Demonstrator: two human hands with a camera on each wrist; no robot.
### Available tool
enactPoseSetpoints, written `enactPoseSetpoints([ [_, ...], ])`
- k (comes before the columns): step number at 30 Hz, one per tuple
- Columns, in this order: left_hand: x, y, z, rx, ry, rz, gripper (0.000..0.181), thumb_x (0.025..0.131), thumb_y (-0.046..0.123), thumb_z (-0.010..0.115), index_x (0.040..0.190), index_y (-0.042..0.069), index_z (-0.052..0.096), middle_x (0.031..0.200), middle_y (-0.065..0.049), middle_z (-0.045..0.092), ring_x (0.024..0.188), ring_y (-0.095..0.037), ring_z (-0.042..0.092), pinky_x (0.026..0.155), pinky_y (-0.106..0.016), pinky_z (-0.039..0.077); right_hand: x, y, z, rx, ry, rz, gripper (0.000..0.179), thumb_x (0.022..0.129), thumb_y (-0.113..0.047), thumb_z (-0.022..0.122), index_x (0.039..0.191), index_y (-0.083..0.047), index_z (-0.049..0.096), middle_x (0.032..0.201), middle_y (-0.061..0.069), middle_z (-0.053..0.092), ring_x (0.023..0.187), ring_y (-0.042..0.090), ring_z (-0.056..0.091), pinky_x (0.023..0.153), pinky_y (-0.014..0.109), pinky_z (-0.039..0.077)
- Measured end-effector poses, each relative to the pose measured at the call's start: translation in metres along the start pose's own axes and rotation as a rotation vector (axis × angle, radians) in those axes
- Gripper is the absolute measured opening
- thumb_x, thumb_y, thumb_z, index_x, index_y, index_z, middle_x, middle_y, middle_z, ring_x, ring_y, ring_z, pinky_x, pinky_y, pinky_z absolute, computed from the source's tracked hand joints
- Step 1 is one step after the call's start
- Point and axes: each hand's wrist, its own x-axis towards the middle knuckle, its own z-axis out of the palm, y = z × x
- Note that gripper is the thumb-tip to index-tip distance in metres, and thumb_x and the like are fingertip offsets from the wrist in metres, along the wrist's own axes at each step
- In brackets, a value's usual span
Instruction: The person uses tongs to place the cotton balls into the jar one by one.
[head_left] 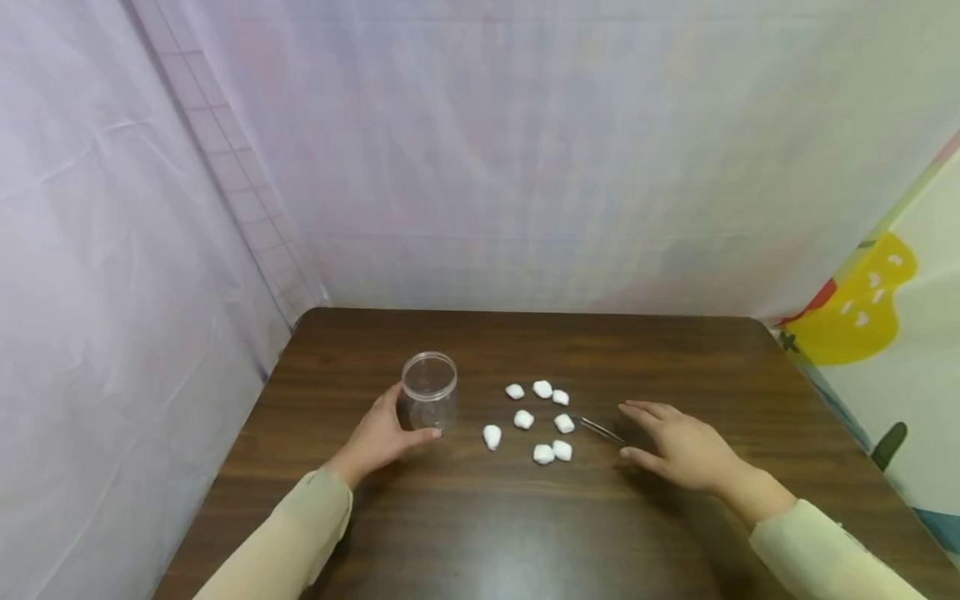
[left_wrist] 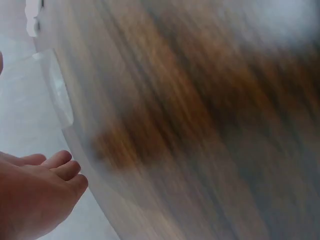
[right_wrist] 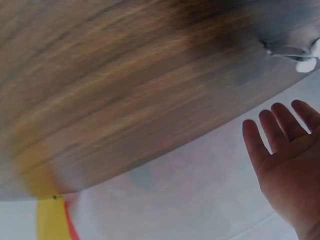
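1. Pale curtains (head_left: 525, 150) hang behind the clear, upright jar (head_left: 430, 383).
2. Brown table (head_left: 487, 533): far edge behind the jar, wood extending in front.
3. Right hand (head_left: 682, 447), well right of the jar: fingers outstretched, holding nothing.
4. Left hand (head_left: 381, 435): loosely spread around the jar's left side; contact unclear.
5. Tweezers (head_left: 597, 429), right of the jar.
6. Eight cotton balls (head_left: 523, 419), scattered just right of the jar.

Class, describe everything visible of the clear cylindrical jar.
The clear, cylindrical, plastic-looking jar has a round rim and transparent wall. It is uncovered, shows nothing inside and stands upright on the dark brown wood-grain table, left of the small, white, rounded lumps. The left hand reaches around its left side; whether the fingers touch it is unclear.
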Motion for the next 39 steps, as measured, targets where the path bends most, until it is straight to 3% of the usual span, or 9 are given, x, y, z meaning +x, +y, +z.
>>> enactPoseSetpoints([
  [6,0.009,0.005,0.001,-0.071,0.055,-0.039,0.098,0.064,0.045,0.082,0.137,0.001,0.033,0.132,-0.019,0.044,0.12,-0.034,0.042,0.099,-0.048,0.033,0.014,-0.011,-0.004,-0.039,0.023,-0.087,0.061,0.082,-0.047,0.063,0.131,-0.013,0.051,0.124,0.006,0.054,0.111,0.025,0.052,0.082,0.045,0.047],
  [15,0.012,0.012,0.002,-0.097,0.06,-0.068,0.096,0.064,0.051,0.079,0.135,0.0,0.037,0.125,-0.017,0.052,0.117,-0.033,0.047,0.097,-0.047,0.035,0.021,-0.013,-0.004,-0.096,0.082,-0.155,0.052,0.078,-0.039,0.069,0.121,-0.011,0.06,0.106,0.004,0.061,0.092,0.022,0.06,0.066,0.042,0.052],
  [22,0.011,0.011,0.004,-0.071,0.036,-0.09,0.09,0.067,0.052,0.076,0.131,-0.001,0.041,0.126,-0.017,0.052,0.116,-0.032,0.047,0.097,-0.047,0.035,0.021,-0.01,0.001,-0.102,0.071,-0.172,0.048,0.078,-0.037,0.07,0.117,-0.012,0.062,0.098,0.0,0.062,0.082,0.018,0.061,0.056,0.038,0.051],
  [32,0.011,0.006,0.011,-0.007,0.045,-0.113,0.082,0.065,0.056,0.075,0.125,0.006,0.049,0.121,-0.012,0.055,0.111,-0.03,0.051,0.093,-0.047,0.039,0.019,-0.009,0.011,-0.081,0.066,-0.186,0.044,0.077,-0.035,0.071,0.113,-0.012,0.064,0.095,-0.001,0.062,0.08,0.017,0.061,0.058,0.038,0.051],
  [39,0.011,0.005,0.014,0.017,0.048,-0.134,0.088,0.064,0.06,0.074,0.128,0.006,0.047,0.123,-0.013,0.053,0.113,-0.029,0.05,0.092,-0.046,0.039,0.019,-0.01,0.011,-0.082,0.042,-0.182,0.043,0.077,-0.034,0.071,0.113,-0.013,0.064,0.094,-0.003,0.061,0.079,0.016,0.061,0.056,0.037,0.051],
])
